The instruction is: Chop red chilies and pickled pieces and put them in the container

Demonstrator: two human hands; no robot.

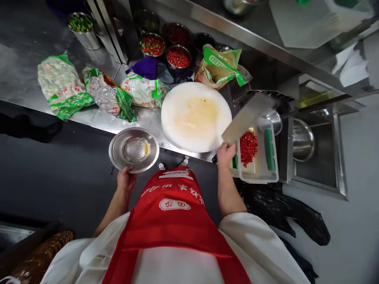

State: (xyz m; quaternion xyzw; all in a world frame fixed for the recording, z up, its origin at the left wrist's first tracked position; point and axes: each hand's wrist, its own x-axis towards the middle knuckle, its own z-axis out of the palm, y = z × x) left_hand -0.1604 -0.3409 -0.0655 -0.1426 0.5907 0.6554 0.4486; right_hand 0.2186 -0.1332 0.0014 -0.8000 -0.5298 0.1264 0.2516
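Observation:
My left hand [126, 181] grips the rim of a steel bowl [118, 152], tilted toward me in front of the counter edge; a little yellowish residue lies inside it. In my right hand [226, 154] is a cleaver [247, 118], its broad blade pointing up and to the right, slightly blurred. The blade is held between a round white cutting board [180, 114] and a clear plastic bin [274, 169]. Wet, yellowish stains mark the board's middle. Chopped red chillies [248, 148] lie in the bin, partly covered by the blade.
Plastic food bags [63, 85] line the counter at left, and an opened bag [217, 67] stands behind the board. Steel pots of chopped peppers [152, 45] stand at the back. A sink [315, 169] holding a steel bowl [302, 140] is at right, below a shelf [251, 43].

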